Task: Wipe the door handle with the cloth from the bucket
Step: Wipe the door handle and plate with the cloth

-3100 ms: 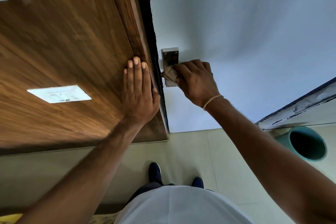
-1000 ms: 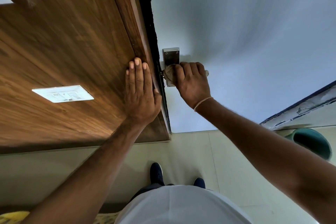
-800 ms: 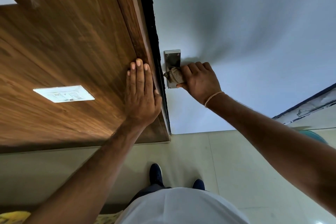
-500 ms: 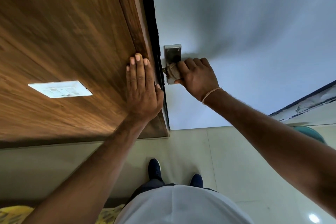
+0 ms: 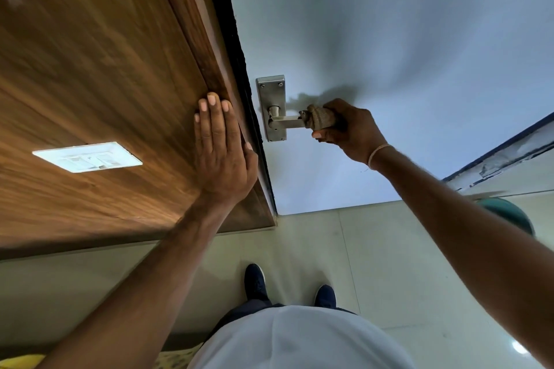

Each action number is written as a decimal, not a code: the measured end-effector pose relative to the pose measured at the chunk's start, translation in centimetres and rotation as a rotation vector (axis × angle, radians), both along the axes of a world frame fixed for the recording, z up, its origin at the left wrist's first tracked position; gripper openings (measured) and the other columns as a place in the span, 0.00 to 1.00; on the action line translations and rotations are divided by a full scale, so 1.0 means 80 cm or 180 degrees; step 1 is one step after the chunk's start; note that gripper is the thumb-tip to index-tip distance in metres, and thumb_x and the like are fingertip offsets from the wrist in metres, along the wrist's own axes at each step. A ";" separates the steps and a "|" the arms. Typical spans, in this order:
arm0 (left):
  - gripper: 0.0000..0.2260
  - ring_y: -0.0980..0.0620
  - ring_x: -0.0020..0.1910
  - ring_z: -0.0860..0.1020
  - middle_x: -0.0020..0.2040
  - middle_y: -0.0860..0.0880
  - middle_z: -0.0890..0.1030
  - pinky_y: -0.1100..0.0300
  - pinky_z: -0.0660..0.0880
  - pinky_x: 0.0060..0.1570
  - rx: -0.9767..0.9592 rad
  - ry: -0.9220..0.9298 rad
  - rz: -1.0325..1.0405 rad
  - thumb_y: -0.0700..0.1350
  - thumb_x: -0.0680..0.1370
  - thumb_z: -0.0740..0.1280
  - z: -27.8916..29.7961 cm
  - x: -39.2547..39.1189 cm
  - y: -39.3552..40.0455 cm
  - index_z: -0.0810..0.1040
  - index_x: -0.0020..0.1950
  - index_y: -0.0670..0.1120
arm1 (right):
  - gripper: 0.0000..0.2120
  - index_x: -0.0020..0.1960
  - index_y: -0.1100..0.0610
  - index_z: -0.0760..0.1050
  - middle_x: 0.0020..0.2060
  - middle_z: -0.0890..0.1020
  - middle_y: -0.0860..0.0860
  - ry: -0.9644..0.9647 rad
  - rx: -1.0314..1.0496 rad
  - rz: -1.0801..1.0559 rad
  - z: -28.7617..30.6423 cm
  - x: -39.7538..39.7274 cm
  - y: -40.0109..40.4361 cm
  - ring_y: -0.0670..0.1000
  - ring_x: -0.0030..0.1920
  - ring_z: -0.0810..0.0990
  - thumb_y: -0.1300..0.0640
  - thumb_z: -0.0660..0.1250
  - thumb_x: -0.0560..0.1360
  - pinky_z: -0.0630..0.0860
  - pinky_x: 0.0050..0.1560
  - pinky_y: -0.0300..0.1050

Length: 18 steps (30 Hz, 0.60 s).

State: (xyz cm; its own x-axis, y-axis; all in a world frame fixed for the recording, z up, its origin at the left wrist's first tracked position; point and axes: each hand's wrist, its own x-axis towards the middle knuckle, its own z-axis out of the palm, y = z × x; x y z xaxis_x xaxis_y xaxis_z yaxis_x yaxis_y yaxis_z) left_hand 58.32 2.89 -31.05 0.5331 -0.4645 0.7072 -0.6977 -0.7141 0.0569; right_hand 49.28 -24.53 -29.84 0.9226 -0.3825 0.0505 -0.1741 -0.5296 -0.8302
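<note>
The right hand (image 5: 349, 129) is closed around a bunched brown cloth (image 5: 320, 120), pressing it onto the far end of the metal handle (image 5: 284, 122). The lever's inner part and its backplate (image 5: 271, 93) on the pale door (image 5: 389, 39) are bare. The left hand (image 5: 220, 156) lies flat, fingers spread, holding nothing, on the wooden frame (image 5: 192, 24) just beside the door edge. A white switch (image 5: 87, 156) sits further left. A green bucket (image 5: 509, 216) stands on the floor (image 5: 314, 243), partly hidden behind the right forearm.
</note>
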 end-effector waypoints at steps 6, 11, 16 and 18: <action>0.36 0.32 0.84 0.57 0.83 0.31 0.60 0.38 0.57 0.85 0.0028 -0.0005 -0.0034 0.42 0.81 0.65 0.002 0.000 0.004 0.54 0.84 0.33 | 0.13 0.56 0.62 0.80 0.41 0.84 0.59 -0.0691 0.2350 -0.0962 -0.032 -0.010 0.052 0.48 0.31 0.81 0.66 0.77 0.74 0.77 0.30 0.40; 0.37 0.33 0.84 0.57 0.84 0.33 0.57 0.38 0.56 0.85 0.0065 -0.0059 -0.0066 0.42 0.81 0.66 0.001 0.004 0.007 0.51 0.85 0.34 | 0.13 0.60 0.57 0.80 0.53 0.83 0.61 -0.1122 0.3848 -0.1136 -0.051 0.002 0.103 0.58 0.42 0.82 0.49 0.67 0.83 0.81 0.38 0.46; 0.37 0.32 0.84 0.57 0.83 0.31 0.59 0.38 0.57 0.84 0.0050 -0.0061 -0.0038 0.42 0.81 0.66 -0.001 0.004 0.005 0.52 0.85 0.34 | 0.16 0.63 0.51 0.80 0.64 0.82 0.64 -0.0957 0.3998 -0.1037 -0.058 0.000 0.100 0.56 0.49 0.81 0.43 0.62 0.84 0.73 0.36 0.46; 0.37 0.31 0.84 0.57 0.83 0.30 0.60 0.37 0.57 0.84 0.0052 -0.0052 -0.0036 0.42 0.80 0.66 -0.002 0.004 0.004 0.53 0.84 0.33 | 0.16 0.70 0.54 0.77 0.70 0.79 0.62 -0.1010 0.4542 -0.1009 -0.062 -0.012 0.088 0.56 0.59 0.82 0.50 0.61 0.86 0.79 0.51 0.49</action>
State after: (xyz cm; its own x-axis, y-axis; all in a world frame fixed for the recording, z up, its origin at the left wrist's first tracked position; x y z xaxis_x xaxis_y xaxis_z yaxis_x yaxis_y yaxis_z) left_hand 58.65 3.23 -31.17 0.5162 -0.4820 0.7080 -0.7064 -0.7070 0.0337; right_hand 48.35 -17.51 -34.81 0.8165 -0.4582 -0.3512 0.1585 0.7628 -0.6269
